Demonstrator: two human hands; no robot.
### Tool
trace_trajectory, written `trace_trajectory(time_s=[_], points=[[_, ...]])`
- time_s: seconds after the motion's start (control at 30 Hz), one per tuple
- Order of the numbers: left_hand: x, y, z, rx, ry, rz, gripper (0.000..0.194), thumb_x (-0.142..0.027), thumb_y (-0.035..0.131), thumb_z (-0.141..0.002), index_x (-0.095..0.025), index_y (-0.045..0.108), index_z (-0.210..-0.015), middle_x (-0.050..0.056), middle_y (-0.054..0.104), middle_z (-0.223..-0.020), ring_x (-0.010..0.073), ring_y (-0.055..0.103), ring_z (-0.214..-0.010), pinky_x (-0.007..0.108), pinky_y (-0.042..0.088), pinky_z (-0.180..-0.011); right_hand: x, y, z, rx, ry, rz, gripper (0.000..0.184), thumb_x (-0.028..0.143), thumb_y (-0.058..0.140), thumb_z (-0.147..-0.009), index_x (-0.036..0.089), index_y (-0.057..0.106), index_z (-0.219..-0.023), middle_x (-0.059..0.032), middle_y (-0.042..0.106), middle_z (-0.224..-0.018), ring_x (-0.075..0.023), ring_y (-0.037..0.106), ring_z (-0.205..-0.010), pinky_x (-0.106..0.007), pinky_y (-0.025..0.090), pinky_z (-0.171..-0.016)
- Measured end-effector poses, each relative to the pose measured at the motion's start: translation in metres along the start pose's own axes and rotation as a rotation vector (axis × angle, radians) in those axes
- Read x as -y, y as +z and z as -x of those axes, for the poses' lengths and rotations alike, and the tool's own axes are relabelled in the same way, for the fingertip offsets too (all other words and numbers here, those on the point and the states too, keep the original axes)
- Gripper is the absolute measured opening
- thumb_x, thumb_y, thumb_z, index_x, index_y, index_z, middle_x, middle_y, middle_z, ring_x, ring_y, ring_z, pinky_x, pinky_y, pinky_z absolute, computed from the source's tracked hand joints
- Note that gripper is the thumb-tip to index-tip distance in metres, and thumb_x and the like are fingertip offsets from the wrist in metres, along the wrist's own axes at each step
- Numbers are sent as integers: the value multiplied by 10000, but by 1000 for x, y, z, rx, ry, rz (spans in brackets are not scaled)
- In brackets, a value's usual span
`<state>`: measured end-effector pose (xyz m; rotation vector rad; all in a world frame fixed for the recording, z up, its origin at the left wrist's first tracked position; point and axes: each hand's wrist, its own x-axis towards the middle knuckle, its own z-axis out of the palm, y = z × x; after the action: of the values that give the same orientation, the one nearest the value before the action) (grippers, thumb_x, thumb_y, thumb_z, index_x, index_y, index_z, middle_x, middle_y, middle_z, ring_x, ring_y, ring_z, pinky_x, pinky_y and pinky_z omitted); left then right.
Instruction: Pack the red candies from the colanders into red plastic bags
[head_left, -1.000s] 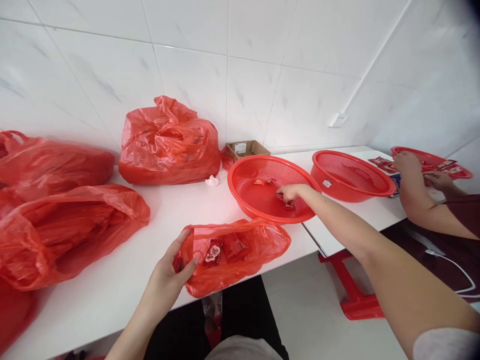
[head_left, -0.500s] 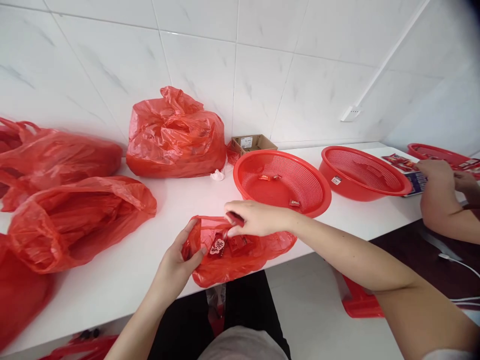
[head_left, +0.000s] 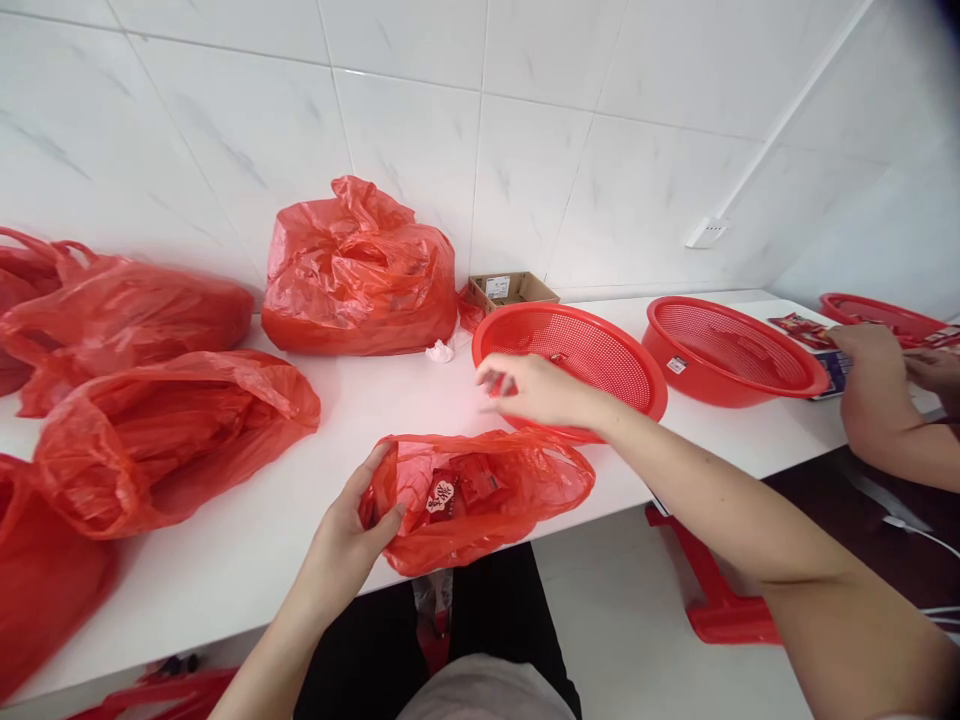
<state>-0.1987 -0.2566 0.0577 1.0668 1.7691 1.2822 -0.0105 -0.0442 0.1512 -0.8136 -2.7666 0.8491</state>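
Note:
My left hand pinches the left edge of an open red plastic bag at the table's front edge, thumb inside and fingers outside. Inside the bag lie several small red packets, one with white lettering. My right hand is over the near left rim of a red perforated plastic basket. Its fingers are blurred but apart, and I make out nothing held in them. The hand and forearm hide part of the basket's inside; a small packet shows in it.
Several filled red bags stand along the left and back of the white table. Behind the basket is a small cardboard box. A second red basket stands to the right, near another person's hands.
My right hand has risen from the bag's mouth to the basket's rim. The dark red packet it held is no longer seen in it. My left hand keeps its hold on the bag.

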Motion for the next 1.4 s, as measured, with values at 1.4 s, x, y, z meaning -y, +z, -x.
trace_trajectory(time_s=[1.4], points=[[4,-2,3,5,-38,2,747,-373,613,-815,-253,325,-1494,42,368,-1551,235,357,-1410,390,248,-1184,-106,0,-8,646,488,349,220,109,708,-614,180,665,-818,-63,668,-834,-230,639,-739,-308,451,-611]])
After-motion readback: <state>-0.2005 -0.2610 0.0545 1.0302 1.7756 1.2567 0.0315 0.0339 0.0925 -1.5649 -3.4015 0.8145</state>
